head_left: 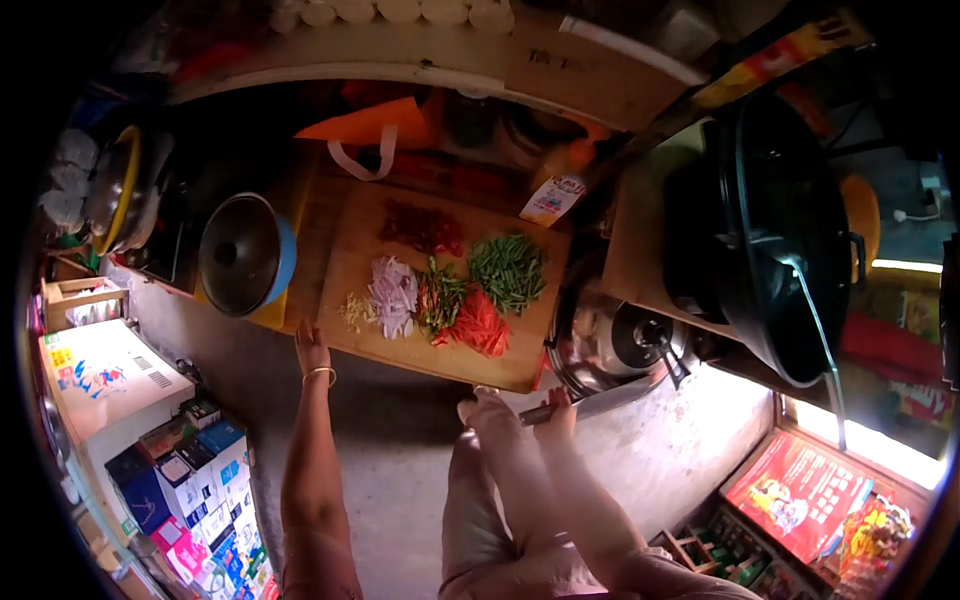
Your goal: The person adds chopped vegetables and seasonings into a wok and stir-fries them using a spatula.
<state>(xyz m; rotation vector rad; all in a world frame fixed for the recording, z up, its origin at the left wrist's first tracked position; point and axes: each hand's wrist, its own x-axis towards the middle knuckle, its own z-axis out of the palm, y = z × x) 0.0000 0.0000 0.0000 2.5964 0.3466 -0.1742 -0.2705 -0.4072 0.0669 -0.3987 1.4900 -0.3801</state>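
My left hand (312,347), a bangle at its wrist, rests with its fingers stretched out at the near left edge of a wooden cutting board (440,362). My right hand (557,412) is closed round the handle of a knife (537,413), low at the board's near right edge; most of the blade is hard to make out. On the board lie separate heaps: chopped garlic (355,312), sliced onion (393,297), cut green chillies (438,300), red-orange shreds (480,326), chopped green beans (508,272) and dark red pieces (420,228).
A lidded blue pan (245,255) stands left of the board. To the right is a steel pot with a glass lid (630,340), below a large black wok (790,230). An orange bag (375,125) lies behind. Stacked boxes (195,490) fill the lower left.
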